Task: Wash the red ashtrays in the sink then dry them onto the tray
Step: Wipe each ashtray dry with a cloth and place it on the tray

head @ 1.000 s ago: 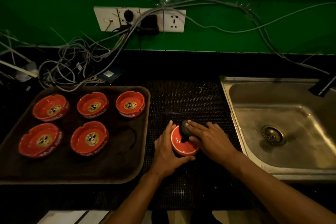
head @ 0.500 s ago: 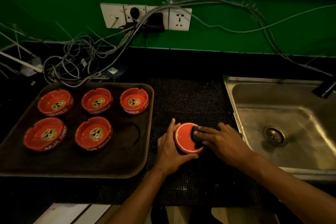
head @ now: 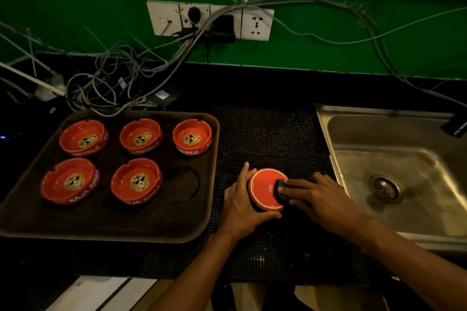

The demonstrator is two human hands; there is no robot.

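In the head view, an upturned red ashtray [head: 265, 190] is seen tilted on the black mat [head: 270, 134], its plain underside turned up, between the tray and the sink. It is gripped by the left hand [head: 241, 206], whose fingers are curled round its rim at 9 o'clock while the thumb is hooked under its near edge at 6 o'clock. A dark cloth [head: 281, 190] is pressed against the ashtray's underside at 3 o'clock by the right hand [head: 321, 199], whose fingers are laid nearly straight over it; whether the cloth is pinched by the thumb cannot be told.

At 9 o'clock from the held ashtray, a brown tray [head: 177, 222] is set on the dark tabletop [head: 50, 260]. Five red ashtrays are stood upright on it, apart from one another: three in the far row [head: 84, 137] [head: 141, 136] [head: 192, 137] and two in the near row [head: 70, 180] [head: 137, 181], each marked with a gold emblem inside. The tray's near right corner is left bare.

At 3 o'clock, a steel sink [head: 328, 118] is set into the tabletop, its drain [head: 385, 188] uncovered. At 12 o'clock, a socket panel [head: 256, 24] is fixed to the green wall [head: 75, 7], and a tangle of cables [head: 113, 81] is draped below it
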